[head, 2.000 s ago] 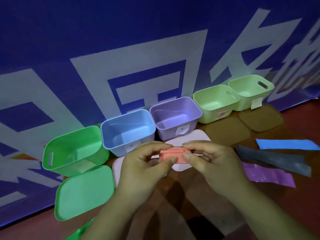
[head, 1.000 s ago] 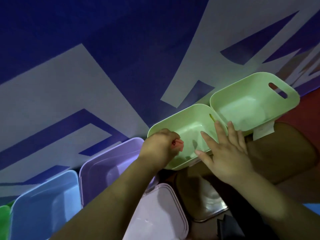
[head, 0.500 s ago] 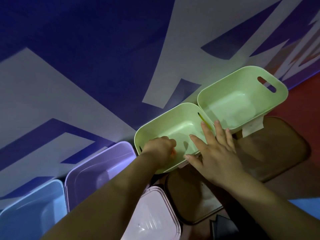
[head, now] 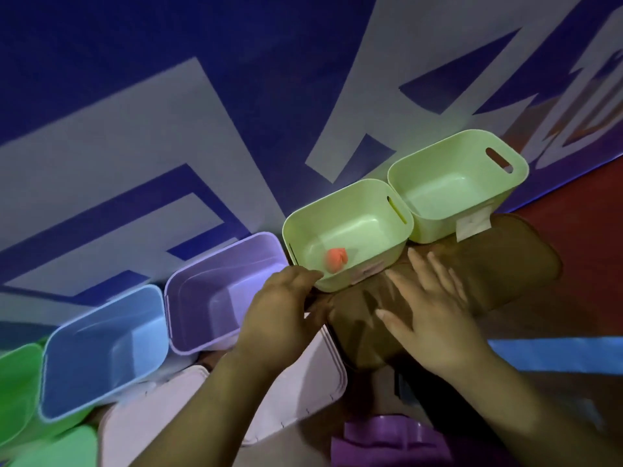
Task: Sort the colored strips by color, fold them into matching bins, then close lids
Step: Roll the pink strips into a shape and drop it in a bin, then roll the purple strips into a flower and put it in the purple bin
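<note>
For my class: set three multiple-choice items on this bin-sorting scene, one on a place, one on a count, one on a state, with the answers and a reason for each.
1. Where is the folded orange strip?
A. purple bin
B. nearer pale green bin
C. blue bin

2. How many pale green bins show?
A. one
B. two
C. three

3. What is the right hand doing?
A. lying flat on the brown lid
B. gripping a strip
C. reaching into a bin

Answers: B, the strip lies on that bin's floor; B, two stand side by side; A, its fingers are spread on the lid.
</note>
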The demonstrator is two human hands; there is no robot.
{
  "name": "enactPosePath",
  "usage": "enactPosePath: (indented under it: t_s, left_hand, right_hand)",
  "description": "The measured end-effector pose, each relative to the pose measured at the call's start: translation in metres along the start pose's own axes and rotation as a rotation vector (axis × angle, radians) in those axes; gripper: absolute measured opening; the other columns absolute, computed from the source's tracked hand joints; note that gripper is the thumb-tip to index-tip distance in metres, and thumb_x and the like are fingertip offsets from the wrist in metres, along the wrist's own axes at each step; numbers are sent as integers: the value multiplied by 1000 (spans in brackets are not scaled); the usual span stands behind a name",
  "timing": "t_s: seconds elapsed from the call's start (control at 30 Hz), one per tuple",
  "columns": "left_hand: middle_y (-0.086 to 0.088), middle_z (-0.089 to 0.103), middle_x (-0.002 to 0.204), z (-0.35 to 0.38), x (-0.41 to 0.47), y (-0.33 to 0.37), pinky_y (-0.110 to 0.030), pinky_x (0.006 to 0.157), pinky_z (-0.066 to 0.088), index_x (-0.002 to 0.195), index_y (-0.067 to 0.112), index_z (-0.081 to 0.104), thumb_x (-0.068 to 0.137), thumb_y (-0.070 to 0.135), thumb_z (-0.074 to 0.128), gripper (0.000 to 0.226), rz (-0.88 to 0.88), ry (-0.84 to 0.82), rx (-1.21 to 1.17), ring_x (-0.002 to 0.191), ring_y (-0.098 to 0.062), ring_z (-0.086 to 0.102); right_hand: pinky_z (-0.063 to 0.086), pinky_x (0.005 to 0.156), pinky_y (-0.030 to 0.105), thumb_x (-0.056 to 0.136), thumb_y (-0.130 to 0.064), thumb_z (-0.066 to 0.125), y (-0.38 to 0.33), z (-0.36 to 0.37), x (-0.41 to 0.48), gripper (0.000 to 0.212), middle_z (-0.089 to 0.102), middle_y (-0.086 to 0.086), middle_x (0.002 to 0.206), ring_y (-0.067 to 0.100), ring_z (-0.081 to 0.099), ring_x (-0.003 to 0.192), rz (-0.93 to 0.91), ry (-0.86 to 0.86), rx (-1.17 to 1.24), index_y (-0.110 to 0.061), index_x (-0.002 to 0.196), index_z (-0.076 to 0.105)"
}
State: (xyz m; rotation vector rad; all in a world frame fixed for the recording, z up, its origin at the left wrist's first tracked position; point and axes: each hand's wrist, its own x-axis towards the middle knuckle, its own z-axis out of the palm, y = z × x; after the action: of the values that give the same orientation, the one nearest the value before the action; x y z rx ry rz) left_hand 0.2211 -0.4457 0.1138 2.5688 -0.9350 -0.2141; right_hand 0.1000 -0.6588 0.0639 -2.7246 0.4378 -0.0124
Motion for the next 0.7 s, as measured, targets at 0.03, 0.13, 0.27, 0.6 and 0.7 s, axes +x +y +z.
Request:
enactPosePath:
  t_s: [0.03, 0.13, 0.27, 0.6, 0.7]
  left_hand:
    - [13, 62, 111, 2, -17, 1, -27, 86, 48, 118, 38, 58, 86, 43, 69, 35, 7, 23, -27, 101, -12, 56]
    - [11, 61, 119, 16, -66, 0, -22, 89, 43, 124, 33, 60, 85, 41, 70, 40, -48, 52, -80, 108, -11, 54]
    - [9, 61, 125, 47, -118, -9, -27, 96, 48, 129, 33, 58, 83, 49, 67, 49, -137, -19, -112, 114, -14, 57]
    - [8, 62, 115, 102, -188, -17, -30, 88, 51, 126, 33, 61, 81, 48, 63, 47, -316, -159, -239, 106, -13, 61]
    - [10, 60, 121, 116, -196, -20, -21, 87, 46, 130, 33, 59, 83, 45, 69, 50, -372, -223, -259, 108, -11, 61]
  right_hand:
    - [15, 120, 51, 84, -67, 35, -3, 3, -11, 70, 24, 7, 162, 32, 16, 150, 0, -8, 1, -29, 140, 50]
    - [21, 118, 52, 83, -66, 38, -10, 14, -44, 68, 31, 8, 159, 33, 24, 148, 2, -36, 14, -27, 135, 56]
    - [27, 116, 51, 83, -67, 38, -13, 32, -85, 70, 33, 6, 159, 31, 25, 148, 18, -112, 30, -27, 138, 55]
    - [36, 110, 41, 84, -57, 51, -13, 74, -140, 59, 42, 4, 153, 29, 41, 138, -37, -303, 11, -30, 136, 55]
    - [46, 103, 42, 79, -50, 58, -15, 85, -145, 56, 53, 2, 143, 29, 50, 127, -38, -310, 50, -29, 131, 60]
